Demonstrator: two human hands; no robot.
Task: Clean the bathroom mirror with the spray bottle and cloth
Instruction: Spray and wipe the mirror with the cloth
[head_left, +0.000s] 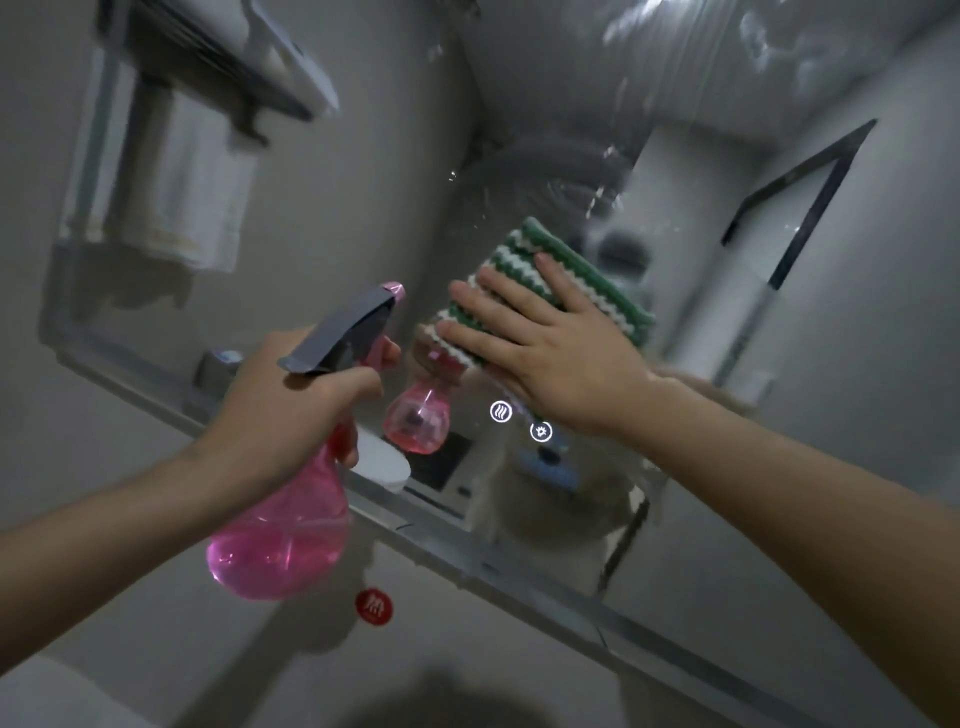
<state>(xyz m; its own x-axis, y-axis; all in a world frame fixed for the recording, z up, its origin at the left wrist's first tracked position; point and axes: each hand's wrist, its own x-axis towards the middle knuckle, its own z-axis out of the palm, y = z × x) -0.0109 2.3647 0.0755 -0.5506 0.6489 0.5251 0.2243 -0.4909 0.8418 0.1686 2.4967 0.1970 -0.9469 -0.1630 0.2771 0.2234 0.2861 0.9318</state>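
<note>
two hands (291, 405), one spray bottle (280, 540), one cloth (587, 280)

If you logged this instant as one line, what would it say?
phase: wiping | right hand: flat, pressing striped cloth on mirror | left hand: gripping pink spray bottle | glass: wet streaks above cloth

A green-and-white striped cloth (550, 291) is pressed flat against a bathroom mirror (727, 218) by the right hand (561, 353), its fingers (483, 338) spread straight across the fabric. A pink spray bottle (280, 535) with a grey trigger head is gripped at the neck by the left hand (291, 405), just left of the cloth. Wet streaks are seen on the glass above the cloth. Two lit round icons (521, 422) are shown on the mirror below the right hand. White towels (171, 197) are hung on a wall rack (208, 67) at upper left, and a red round sticker (373, 606) is fixed to the wall beneath the mirror's frame.
</note>
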